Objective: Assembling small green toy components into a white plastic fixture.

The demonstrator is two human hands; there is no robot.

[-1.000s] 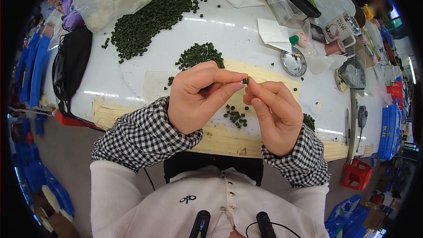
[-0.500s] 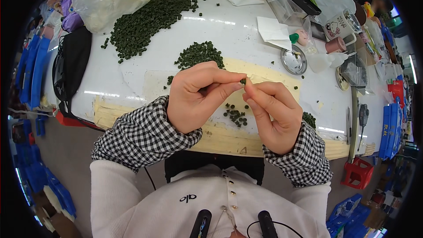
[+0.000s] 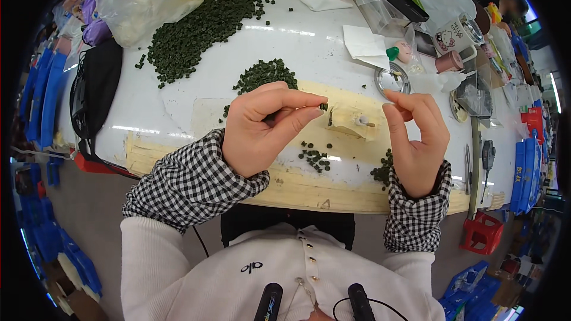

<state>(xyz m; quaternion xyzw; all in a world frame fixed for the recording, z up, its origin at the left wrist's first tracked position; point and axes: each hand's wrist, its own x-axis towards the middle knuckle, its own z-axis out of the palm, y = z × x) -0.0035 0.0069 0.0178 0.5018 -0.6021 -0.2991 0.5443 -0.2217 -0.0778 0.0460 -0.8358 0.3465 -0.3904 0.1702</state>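
Between thumb and forefinger, my left hand (image 3: 262, 128) pinches a small dark green ribbed piece (image 3: 324, 106). My right hand (image 3: 419, 137) is raised by the round metal dish (image 3: 397, 88), thumb and forefinger slightly apart with nothing visible between them. Between the hands, a block covered in yellowish tape (image 3: 351, 128) bears a short white peg (image 3: 362, 120). A few loose green pieces (image 3: 315, 159) lie in front of it. Another cluster of them (image 3: 381, 172) is partly hidden by my right wrist, and a bigger heap (image 3: 266, 75) sits behind my left hand.
A large pile of green pieces (image 3: 187, 41) spreads at the back left beside clear plastic bags (image 3: 134, 9). White tissue (image 3: 366, 47), a mug (image 3: 455, 37) and a pink spool (image 3: 450, 62) stand at the back right. Tweezers (image 3: 467, 169) lie near the right edge.
My right hand has parted from the left and moved right, uncovering the taped block. The left hand keeps the small green piece, nearly still.
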